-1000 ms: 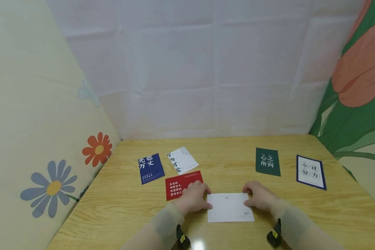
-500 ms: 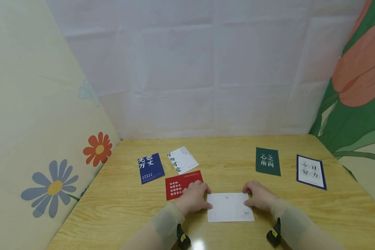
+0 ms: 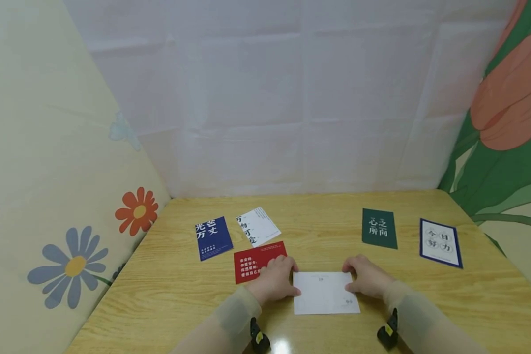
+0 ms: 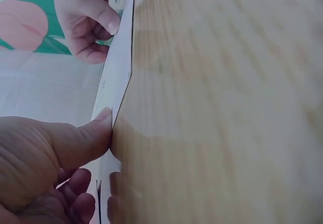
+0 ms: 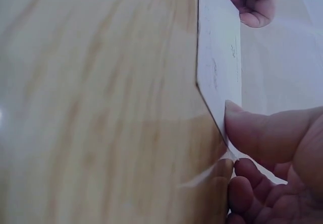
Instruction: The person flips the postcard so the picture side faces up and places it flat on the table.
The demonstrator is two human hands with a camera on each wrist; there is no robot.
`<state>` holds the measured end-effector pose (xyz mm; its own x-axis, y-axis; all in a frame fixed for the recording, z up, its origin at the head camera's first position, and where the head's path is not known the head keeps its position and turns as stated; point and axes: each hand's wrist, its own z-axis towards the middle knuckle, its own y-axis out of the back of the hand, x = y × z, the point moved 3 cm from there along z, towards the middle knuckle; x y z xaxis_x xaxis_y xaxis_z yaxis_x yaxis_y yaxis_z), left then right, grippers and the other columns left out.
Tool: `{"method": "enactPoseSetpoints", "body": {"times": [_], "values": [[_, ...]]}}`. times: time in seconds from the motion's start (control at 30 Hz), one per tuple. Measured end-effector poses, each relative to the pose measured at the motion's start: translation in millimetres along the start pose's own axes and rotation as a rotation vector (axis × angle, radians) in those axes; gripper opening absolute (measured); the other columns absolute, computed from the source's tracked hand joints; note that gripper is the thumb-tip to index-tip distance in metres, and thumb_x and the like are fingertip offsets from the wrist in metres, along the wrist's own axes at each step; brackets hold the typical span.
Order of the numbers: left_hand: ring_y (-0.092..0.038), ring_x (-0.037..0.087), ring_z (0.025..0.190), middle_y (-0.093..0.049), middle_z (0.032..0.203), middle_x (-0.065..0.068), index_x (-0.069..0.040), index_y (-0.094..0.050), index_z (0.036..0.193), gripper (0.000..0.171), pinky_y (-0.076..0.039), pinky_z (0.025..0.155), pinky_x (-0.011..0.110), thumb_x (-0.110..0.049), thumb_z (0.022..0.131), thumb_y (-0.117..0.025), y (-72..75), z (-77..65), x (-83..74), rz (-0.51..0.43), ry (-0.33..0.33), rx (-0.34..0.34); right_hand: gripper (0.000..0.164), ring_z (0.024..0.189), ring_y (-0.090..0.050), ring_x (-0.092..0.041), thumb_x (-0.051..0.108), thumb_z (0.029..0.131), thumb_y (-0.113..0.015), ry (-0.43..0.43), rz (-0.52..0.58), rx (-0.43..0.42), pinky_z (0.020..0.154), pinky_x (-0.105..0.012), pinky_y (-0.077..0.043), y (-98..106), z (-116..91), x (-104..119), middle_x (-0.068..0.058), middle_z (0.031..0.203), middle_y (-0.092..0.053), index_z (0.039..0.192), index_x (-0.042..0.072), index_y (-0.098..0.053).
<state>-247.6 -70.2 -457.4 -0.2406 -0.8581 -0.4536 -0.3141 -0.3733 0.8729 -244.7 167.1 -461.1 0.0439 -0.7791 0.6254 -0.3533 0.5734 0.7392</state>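
Observation:
A white postcard [image 3: 326, 293] with small print lies flat on the wooden table, in front of me. At its left edge my left hand [image 3: 275, 280] grips it, the index finger near the far corner and the thumb lower down. The left wrist view shows that thumb [image 4: 88, 141] against the card's edge, with the other fingers curled behind it. My right hand [image 3: 368, 278] holds the right edge in much the same way. Its thumb [image 5: 262, 133] rests on the card's edge in the right wrist view. A red card [image 3: 258, 260] lies partly under or behind the left hand.
On the wooden table [image 3: 168, 305], a blue card [image 3: 214, 239] and a white card with black characters [image 3: 260, 227] lie at the back left. A green card [image 3: 379, 229] and a blue-bordered card [image 3: 440, 244] lie to the right. A pale cloth [image 3: 301, 98] hangs behind.

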Motion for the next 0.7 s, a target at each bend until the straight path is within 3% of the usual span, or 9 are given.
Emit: {"method": "enactPoseSetpoints", "body": {"times": [0.2, 0.43, 0.7], "values": [[-0.044, 0.021, 0.098, -0.055, 0.105, -0.002, -0.018, -0.057, 0.105, 0.042, -0.037, 0.089, 0.046, -0.031, 0.075, -0.083, 0.2, -0.6, -1.1, -0.004, -0.016, 0.004, 0.029, 0.098, -0.047, -0.027, 0.008, 0.079, -0.077, -0.011, -0.002, 0.003, 0.093, -0.049, -0.041, -1.0, 1.1, -0.9, -0.01, 0.113, -0.048, 0.101, 0.012, -0.058], [-0.047, 0.023, 0.112, -0.057, 0.12, 0.001, -0.02, -0.063, 0.12, 0.048, -0.036, 0.093, 0.048, -0.03, 0.077, -0.081, -0.4, -2.5, -4.3, 0.025, -0.057, 0.007, 0.031, 0.097, -0.049, -0.025, 0.006, 0.078, -0.078, 0.006, 0.015, -0.008, 0.092, -0.047, -0.043, -2.0, 3.2, -1.1, -0.008, 0.109, -0.053, 0.101, 0.011, -0.058], [-0.046, 0.023, 0.109, -0.056, 0.118, 0.001, -0.021, -0.068, 0.113, 0.04, -0.036, 0.093, 0.047, -0.029, 0.076, -0.082, 0.0, -2.7, -3.5, 0.005, -0.055, -0.012, 0.032, 0.104, -0.051, -0.025, 0.006, 0.078, -0.078, 0.022, 0.028, -0.017, 0.097, -0.052, -0.04, -1.1, 1.3, -1.6, -0.007, 0.114, -0.055, 0.106, 0.011, -0.064]]}}
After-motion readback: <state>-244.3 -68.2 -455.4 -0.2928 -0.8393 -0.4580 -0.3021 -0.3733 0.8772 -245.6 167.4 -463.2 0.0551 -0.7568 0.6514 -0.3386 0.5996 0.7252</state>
